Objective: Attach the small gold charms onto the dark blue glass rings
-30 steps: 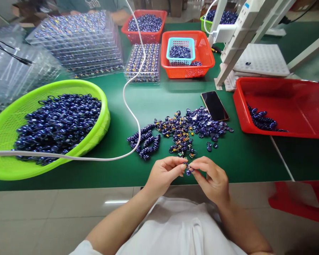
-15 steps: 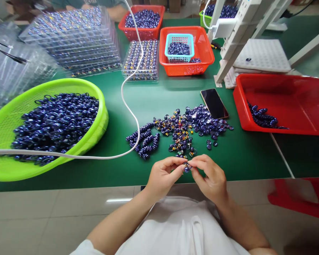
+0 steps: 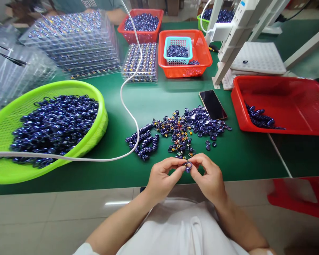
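Note:
Between my fingertips is a small dark-blue ring (image 3: pixel 188 166) with a shiny rounded head, held just over the table's front edge. My left hand (image 3: pixel 164 177) pinches it from the left with thumb and forefinger. From the other side, my right hand (image 3: pixel 208 177) grips the ring's band, also in a pinch. Right beyond my hands lies a pile of ring pieces with small yellow-and-green parts (image 3: pixel 179 136). Loose dark-blue caps (image 3: pixel 202 120) are heaped to its right, and stacked rows of blue rings (image 3: pixel 146 141) lie to its left.
A green basket (image 3: pixel 102 117) full of rings stands left, with a white cable (image 3: pixel 122 102) looping past it. A phone (image 3: pixel 213 104) touches the caps. Red tray (image 3: pixel 295 127) at right; orange basket (image 3: pixel 184 72), filled clear trays (image 3: pixel 139 63) and a metal post (image 3: pixel 230 46) stand behind.
The ring has turned slightly between my fingers, so its round band shows more openly. My right fingers have shifted a little on it. The whole view has moved slightly.

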`<state>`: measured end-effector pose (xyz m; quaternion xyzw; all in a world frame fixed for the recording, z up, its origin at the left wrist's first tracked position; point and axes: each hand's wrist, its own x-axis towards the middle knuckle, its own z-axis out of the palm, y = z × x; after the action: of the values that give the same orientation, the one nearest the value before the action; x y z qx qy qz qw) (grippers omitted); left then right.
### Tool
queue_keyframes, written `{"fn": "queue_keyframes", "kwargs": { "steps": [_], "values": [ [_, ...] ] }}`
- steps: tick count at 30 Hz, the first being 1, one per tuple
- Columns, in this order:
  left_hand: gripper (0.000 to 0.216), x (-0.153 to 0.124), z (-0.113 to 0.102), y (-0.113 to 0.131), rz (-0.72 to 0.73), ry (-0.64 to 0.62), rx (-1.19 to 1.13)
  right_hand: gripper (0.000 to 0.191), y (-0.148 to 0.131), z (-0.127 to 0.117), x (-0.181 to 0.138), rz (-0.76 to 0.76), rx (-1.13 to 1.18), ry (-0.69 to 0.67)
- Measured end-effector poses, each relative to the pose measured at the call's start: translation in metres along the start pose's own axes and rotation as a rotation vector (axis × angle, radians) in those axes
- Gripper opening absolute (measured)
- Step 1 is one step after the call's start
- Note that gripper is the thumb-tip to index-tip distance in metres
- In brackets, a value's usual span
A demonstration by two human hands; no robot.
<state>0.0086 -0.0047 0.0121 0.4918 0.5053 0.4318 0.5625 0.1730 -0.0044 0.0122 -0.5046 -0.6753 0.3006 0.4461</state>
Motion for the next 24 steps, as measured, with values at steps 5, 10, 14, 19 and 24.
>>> {"fn": "queue_keyframes", "kwargs": {
  "steps": [5,10,14,19,24],
  "values": [
    [0.015,0.002,0.0,0.0,-0.033,-0.001,0.024,0.013,0.002,0.002,-0.001,-0.021,0.001,-0.002],
    [0.011,0.004,0.001,0.001,-0.028,0.004,0.072,0.013,0.004,0.005,-0.001,-0.02,0.005,0.0],
    [0.011,0.003,0.002,-0.003,0.117,0.013,0.163,0.011,0.004,0.007,-0.001,0.067,0.042,-0.018],
    [0.012,0.005,0.002,-0.005,0.149,0.0,0.185,0.01,0.001,0.004,0.0,0.14,0.055,-0.035],
    [0.011,0.005,0.004,-0.003,0.076,-0.112,0.207,0.011,0.012,-0.023,0.005,0.05,0.026,-0.282]
  ]
}}
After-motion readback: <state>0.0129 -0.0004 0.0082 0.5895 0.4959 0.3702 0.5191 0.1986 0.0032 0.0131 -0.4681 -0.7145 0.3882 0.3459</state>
